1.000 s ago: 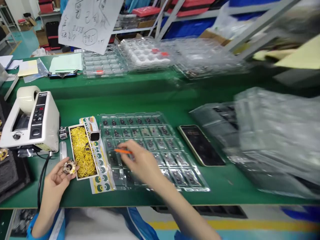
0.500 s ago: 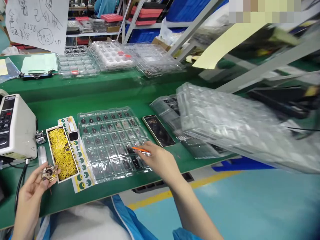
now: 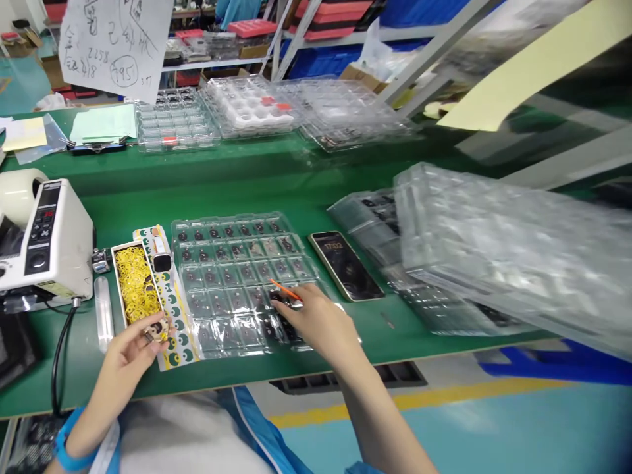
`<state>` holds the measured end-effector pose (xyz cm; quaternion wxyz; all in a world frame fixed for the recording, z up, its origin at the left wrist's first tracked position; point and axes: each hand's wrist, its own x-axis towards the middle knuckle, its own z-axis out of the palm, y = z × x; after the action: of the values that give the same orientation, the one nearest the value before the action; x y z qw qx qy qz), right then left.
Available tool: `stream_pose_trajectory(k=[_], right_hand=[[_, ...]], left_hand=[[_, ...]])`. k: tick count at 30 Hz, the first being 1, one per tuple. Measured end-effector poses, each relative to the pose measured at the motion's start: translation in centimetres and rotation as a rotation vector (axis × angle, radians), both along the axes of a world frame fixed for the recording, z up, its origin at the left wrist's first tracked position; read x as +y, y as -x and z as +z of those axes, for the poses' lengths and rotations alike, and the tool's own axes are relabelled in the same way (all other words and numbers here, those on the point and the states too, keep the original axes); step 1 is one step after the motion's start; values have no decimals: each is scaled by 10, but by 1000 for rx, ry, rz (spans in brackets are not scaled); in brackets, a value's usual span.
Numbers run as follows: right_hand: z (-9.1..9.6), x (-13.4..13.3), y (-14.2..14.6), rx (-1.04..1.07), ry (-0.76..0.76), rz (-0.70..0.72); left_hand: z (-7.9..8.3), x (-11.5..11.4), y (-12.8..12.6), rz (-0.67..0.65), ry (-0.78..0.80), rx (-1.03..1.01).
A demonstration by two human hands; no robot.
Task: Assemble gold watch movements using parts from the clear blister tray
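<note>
My left hand [image 3: 129,350] pinches a small round gold and black part [image 3: 157,329] just in front of a white box of yellow rings [image 3: 133,284]. My right hand [image 3: 316,322] is closed on a thin orange stick [image 3: 285,290], its tip over the near right cells of a clear blister tray [image 3: 237,280] that holds several small dark parts. A strip of green and white stickers [image 3: 176,316] lies between the box and the tray.
A white tape dispenser [image 3: 42,240] with a black cable stands at the left. A phone [image 3: 345,264] lies right of the tray, beside stacks of clear trays [image 3: 498,243]. More trays [image 3: 257,108] and papers [image 3: 101,124] line the far edge of the green table [image 3: 247,181].
The view has swung back to the left. My left hand has moved toward the box of yellow rings with the round part. My right hand stays over the tray's near right cells.
</note>
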<state>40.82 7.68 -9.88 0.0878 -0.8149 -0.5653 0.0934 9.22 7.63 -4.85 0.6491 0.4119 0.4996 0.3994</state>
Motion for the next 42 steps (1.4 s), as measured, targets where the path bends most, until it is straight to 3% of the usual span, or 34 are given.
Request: stream_pose_trajectory(k=[5,8,10,13,16,19,25,29,31,33,35,38,42], right_hand=[[-2,4,-5,93,-45,-36],[6,5,3,196,-48,-35],[18,2,24,389,-86,40],[41,-8,77,912,-220,231],[56,-14,127,1040,-291,354],[59,-15,149,1047,-355,485],[60,-6,137,981,-536,819],[62,2,132,661,-640,1043],[61,3,132,550,-695,1085],[58,1,135,595,-731,1049],[56,-2,138,734,-712,894],[56,-5,144,948,-540,602],[57,1,148,1121,-285,453]], left_hand=[[1,-1,-3,-36,2,-18],[1,-1,-3,-51,-14,-20],[1,-1,-4,-96,-31,7],[3,-1,-7,-147,-55,55],[5,-2,-9,-156,-54,20],[8,-2,-6,-123,-14,-48],[14,-2,4,-53,19,-54],[13,-1,7,-108,71,-79],[12,-1,9,-151,89,-106],[11,-2,9,-158,77,-155],[9,-4,9,-139,43,-230],[8,-8,7,-130,-26,-322],[6,-13,5,-123,-123,-299]])
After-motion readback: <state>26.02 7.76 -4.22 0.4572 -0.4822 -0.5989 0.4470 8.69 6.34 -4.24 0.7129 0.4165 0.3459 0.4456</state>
